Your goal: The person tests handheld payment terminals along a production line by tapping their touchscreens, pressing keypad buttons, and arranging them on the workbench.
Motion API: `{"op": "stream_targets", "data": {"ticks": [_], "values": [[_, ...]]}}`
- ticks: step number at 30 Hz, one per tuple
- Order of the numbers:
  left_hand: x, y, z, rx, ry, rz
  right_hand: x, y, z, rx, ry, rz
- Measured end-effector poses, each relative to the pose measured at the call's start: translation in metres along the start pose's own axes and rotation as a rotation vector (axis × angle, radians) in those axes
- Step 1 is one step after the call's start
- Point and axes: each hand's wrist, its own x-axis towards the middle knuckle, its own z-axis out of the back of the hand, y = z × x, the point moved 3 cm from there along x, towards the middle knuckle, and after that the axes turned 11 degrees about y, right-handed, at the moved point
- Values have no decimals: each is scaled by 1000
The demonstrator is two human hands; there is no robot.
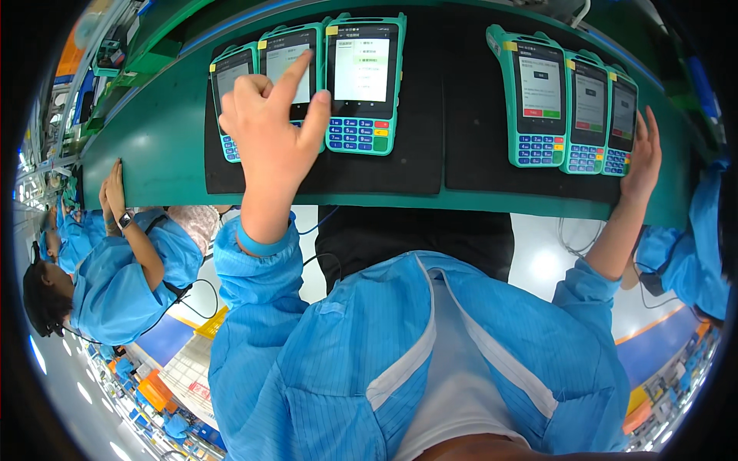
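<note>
Three teal handheld payment terminals with lit screens and blue keypads stand in a row at the left: a left one (231, 71), a middle one (277, 58) and a right one (361, 81). Over the middle one is my left hand (269, 134), index finger stretched to its screen, thumb out and the other fingers curled. It hides most of that keypad; whether the fingertip touches I cannot tell. Another three terminals (540, 92) form a row at the right. My right hand (644, 157) lies with straight fingers along the outer side of the last terminal (621, 115), gripping nothing.
Both rows rest on black mats (419, 146) over a green workbench (154, 165). A person (115, 269) in blue workwear sits at the left, hands at the bench edge. Another blue-clad person (684, 261) is at the right. Cables (580, 242) hang below the bench.
</note>
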Motion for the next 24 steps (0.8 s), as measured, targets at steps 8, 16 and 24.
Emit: {"op": "stream_targets", "data": {"ticks": [8, 16, 24], "values": [[10, -37, -7, 25, 74, -69, 1, -5, 4, -36, -16, -11], [-6, -13, 6, -47, 34, 38, -10, 24, -23, -295, 8, 294], [-60, 116, 12, 210, -60, 474, -73, 61, -110, -1305, 329, 507]]}}
